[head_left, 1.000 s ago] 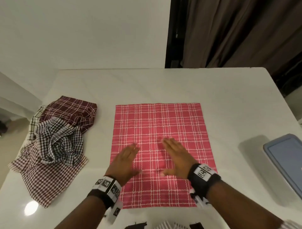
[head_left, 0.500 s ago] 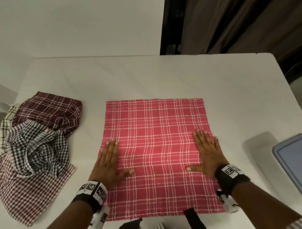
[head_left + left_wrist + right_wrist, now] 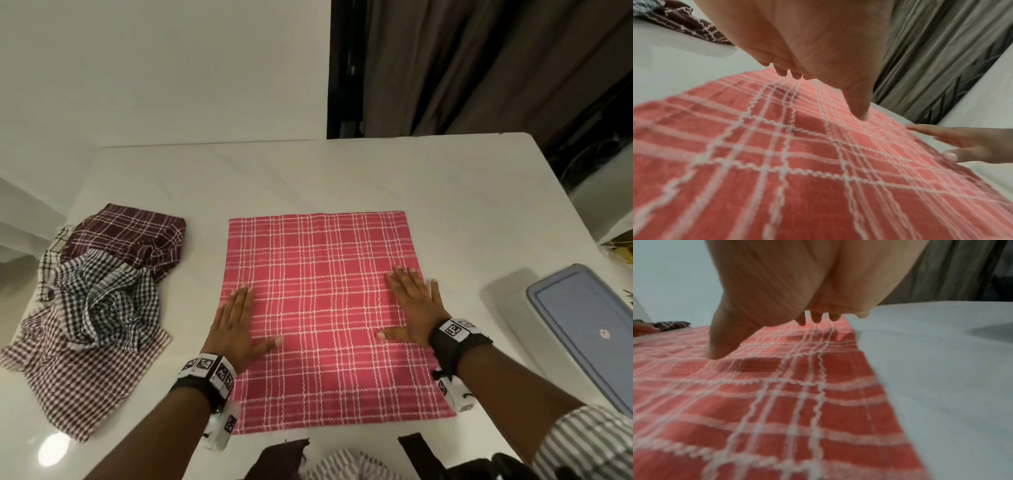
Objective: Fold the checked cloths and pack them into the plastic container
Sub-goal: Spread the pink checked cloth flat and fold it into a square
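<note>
A red checked cloth (image 3: 325,308) lies flat in the middle of the white table (image 3: 308,178). My left hand (image 3: 236,329) presses flat on its left edge, fingers straight. My right hand (image 3: 414,308) presses flat on its right edge, fingers spread, the outer ones over the hem. From the left wrist the red cloth (image 3: 797,162) fills the view under my left hand (image 3: 809,48), with my right hand (image 3: 966,142) at the far side. The right wrist view shows the cloth (image 3: 766,402) under my right hand (image 3: 787,288). The plastic container with a blue-grey lid (image 3: 592,329) sits at the right.
A heap of crumpled checked cloths (image 3: 96,294) lies at the table's left: dark maroon, black-and-white, and brown-and-white. Brown curtains (image 3: 496,61) hang behind the table. Bare tabletop stretches beyond the red cloth and between it and the container.
Both hands slid outward from the cloth's middle to its left and right edges, staying flat on it. The cloth now lies smoother.
</note>
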`<state>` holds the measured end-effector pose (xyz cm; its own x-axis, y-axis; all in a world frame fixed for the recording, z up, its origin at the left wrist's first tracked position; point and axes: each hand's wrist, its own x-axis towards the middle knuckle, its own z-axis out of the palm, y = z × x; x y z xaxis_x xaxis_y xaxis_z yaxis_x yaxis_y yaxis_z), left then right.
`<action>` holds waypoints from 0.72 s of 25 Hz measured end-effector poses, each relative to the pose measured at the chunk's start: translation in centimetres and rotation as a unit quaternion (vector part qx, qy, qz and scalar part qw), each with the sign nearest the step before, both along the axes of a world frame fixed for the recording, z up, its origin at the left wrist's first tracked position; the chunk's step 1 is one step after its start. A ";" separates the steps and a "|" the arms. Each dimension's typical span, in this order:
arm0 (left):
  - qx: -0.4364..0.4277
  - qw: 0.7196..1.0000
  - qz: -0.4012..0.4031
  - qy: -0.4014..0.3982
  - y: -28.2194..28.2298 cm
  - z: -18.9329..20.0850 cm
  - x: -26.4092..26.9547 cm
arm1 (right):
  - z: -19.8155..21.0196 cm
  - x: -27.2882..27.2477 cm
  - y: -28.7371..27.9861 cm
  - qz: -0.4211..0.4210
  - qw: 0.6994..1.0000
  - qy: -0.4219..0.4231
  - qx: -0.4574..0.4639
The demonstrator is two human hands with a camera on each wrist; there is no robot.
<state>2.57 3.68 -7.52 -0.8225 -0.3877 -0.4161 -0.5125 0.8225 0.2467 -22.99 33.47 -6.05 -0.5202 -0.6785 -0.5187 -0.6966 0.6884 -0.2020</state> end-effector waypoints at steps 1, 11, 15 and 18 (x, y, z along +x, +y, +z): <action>-0.003 1.000 -0.005 0.017 1.0 0.6 0.2 | 0.4 0.9 -0.1 0.005 0.999 0.011 -0.030; 0.017 0.992 -0.123 0.034 11.4 1.1 4.7 | 0.1 12.5 2.2 0.211 0.975 -0.009 -0.067; -0.014 0.992 -0.115 0.042 11.5 0.8 6.5 | -0.4 13.4 3.4 0.214 0.976 0.020 -0.047; -0.058 0.991 -0.093 0.069 11.3 0.1 7.6 | -0.9 14.2 4.0 0.187 0.978 0.047 -0.076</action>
<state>10.15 14.94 -7.39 -0.9308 -0.2618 -0.2552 -0.3161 0.9270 0.2020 -8.75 37.45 -6.95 -0.2615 -0.8960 -0.3590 -0.9141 0.3493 -0.2059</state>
